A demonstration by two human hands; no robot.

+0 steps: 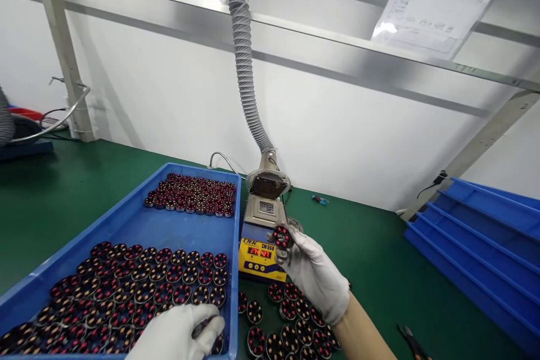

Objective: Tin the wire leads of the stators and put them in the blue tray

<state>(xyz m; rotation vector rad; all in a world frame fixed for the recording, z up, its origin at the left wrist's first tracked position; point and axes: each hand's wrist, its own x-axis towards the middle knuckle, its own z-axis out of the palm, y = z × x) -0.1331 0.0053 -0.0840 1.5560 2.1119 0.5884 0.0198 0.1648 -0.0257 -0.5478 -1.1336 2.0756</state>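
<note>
My right hand (316, 273), in a white glove, pinches a small ring-shaped motor stator (282, 236) with red windings between thumb and fingers. It holds the stator up just in front of the solder pot (264, 261), whose yellow front shows lit red digits. Down at the near right corner of the blue tray (189, 225) is my left hand (181, 333), also gloved. Its thumb and forefinger curl around a stator (200, 327) that is mostly hidden. Rows of stators (145, 273) with red and copper-coloured windings stand in the tray around that hand.
More stators (291, 337) stand on the green bench (363, 225) below my right wrist. A grey duct hose (242, 50) drops to a round hood (269, 181) behind the pot. Stacked blue trays (476, 259) lie at right; pliers (411, 342) lie near the front.
</note>
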